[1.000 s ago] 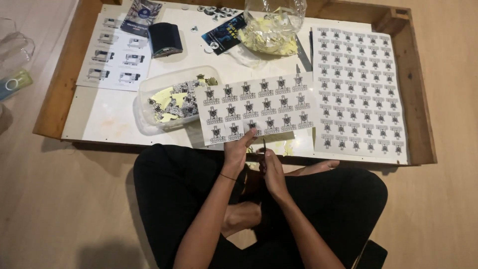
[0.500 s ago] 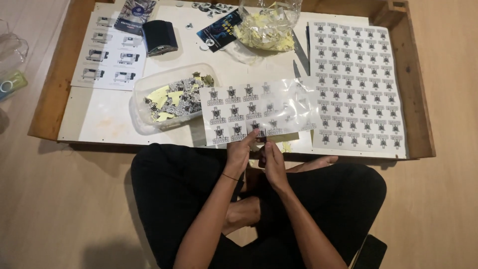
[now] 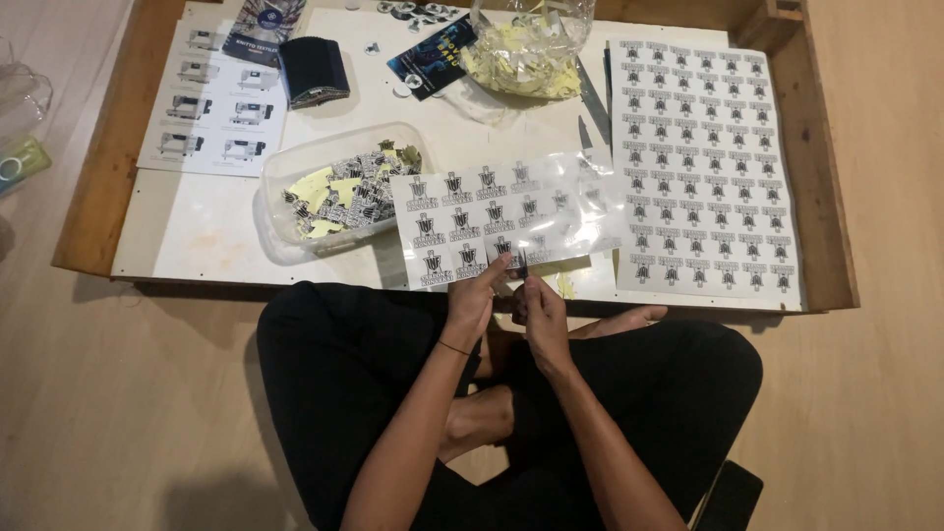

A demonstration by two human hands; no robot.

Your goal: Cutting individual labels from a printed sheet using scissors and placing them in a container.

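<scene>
I sit cross-legged at a low white tray table (image 3: 206, 226). A glossy sheet of black-and-white stickers (image 3: 501, 216) lies at its front edge. My left hand (image 3: 472, 300) pinches the near edge of that sheet. My right hand (image 3: 539, 310) is right beside it, its fingertips closed on a small sticker at the same edge. To the left of the sheet stands a clear plastic tub (image 3: 324, 192) with several loose stickers and yellow backing scraps.
A large full sticker sheet (image 3: 703, 162) covers the table's right side. A clear bag of yellow scraps (image 3: 526, 49), a dark pouch (image 3: 313, 69), a printed leaflet (image 3: 211, 103) and a dark card (image 3: 433, 54) lie at the back. The wooden rim (image 3: 98, 157) frames the table.
The sticker sheet has shifted and its right part now lifts and glares. Both hands stay together at its near edge.
</scene>
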